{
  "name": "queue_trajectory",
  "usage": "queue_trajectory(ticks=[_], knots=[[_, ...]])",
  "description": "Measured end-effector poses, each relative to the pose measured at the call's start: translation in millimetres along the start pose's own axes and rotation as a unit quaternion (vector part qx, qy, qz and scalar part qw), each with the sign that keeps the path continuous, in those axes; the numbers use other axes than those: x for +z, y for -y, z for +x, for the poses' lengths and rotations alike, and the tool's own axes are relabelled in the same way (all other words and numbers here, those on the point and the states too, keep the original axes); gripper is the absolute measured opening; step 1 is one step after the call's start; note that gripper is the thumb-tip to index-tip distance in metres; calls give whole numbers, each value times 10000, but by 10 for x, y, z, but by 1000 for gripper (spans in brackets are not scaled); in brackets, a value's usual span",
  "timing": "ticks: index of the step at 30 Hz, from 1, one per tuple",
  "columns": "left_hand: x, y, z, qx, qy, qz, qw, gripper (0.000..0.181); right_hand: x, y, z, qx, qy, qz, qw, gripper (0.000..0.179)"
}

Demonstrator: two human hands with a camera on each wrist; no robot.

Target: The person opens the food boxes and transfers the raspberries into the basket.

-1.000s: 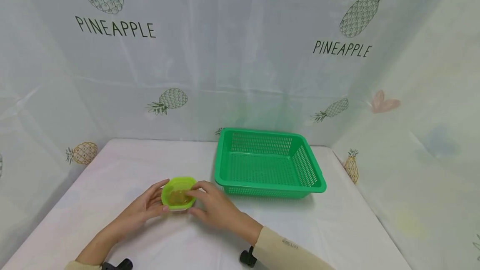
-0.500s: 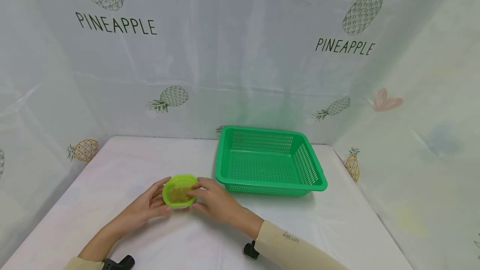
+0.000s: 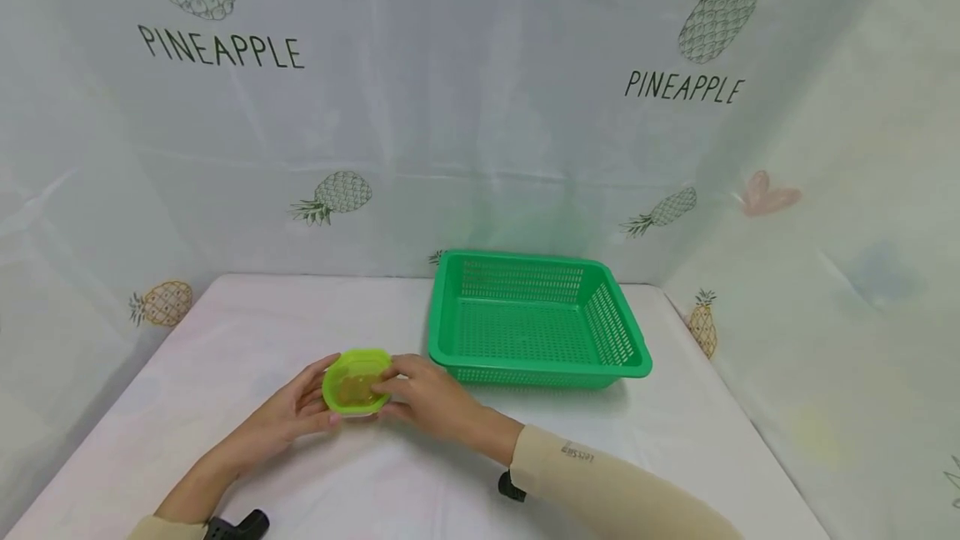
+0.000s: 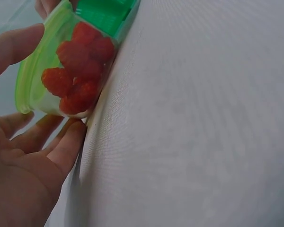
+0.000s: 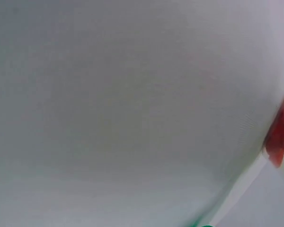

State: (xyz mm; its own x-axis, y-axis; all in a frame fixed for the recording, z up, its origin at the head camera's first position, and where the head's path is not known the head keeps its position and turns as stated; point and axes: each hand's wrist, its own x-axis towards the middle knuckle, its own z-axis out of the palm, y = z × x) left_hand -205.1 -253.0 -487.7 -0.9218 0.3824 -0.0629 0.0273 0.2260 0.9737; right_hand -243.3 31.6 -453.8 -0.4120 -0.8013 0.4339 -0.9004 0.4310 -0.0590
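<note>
Lime-green lid (image 3: 352, 367) apparently already on clear box (image 4: 46, 98) of red berries (image 4: 78, 57), on table (image 3: 420, 490) near basket (image 3: 540, 367); gripped at edges between left hand (image 3: 279, 417) and right hand (image 3: 429, 402); firmness of closure impossible to tell.

You've the tub (image 3: 347, 369) on the table (image 3: 390, 486), btwn your L hand (image 3: 277, 415) & R hand (image 3: 433, 400); berries (image 4: 80, 59) lie in it (check L wrist cam, thru the side). Basket (image 3: 540, 372) stands behind & R of the tub, nr the table's back edge. Sheet (image 3: 480, 98) hangs behind the table & along both sides.
</note>
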Motion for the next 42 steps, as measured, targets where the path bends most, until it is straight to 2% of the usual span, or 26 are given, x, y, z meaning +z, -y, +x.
queue_trajectory(ticks=[6, 12, 21, 32, 36, 42], knots=[[-7, -46, 33, 18, -72, 130, 9999, 97, 8, -33, -8, -135, -201, -211, 9995, 35], [-5, -38, 31, -19, -82, -26, 10000, 99, 50, -56, -30, -313, -364, -437, 9979, 34], [-3, -24, 42, 44, -100, -84, 9999, 99, 58, -54, -41, -271, -296, -605, 9974, 30], [-7, 1, 4, -3, 15, -269, 9996, 97, 90, -42, -22, -417, -407, -694, 9959, 28], [-10, -9, 23, -5, -5, -173, 9998, 98, 90, -56, -18, -392, -468, -675, 9958, 27], [-1, -18, 30, -175, -67, -48, 9998, 99, 79, -71, -13, -746, -416, -1008, 9912, 28]])
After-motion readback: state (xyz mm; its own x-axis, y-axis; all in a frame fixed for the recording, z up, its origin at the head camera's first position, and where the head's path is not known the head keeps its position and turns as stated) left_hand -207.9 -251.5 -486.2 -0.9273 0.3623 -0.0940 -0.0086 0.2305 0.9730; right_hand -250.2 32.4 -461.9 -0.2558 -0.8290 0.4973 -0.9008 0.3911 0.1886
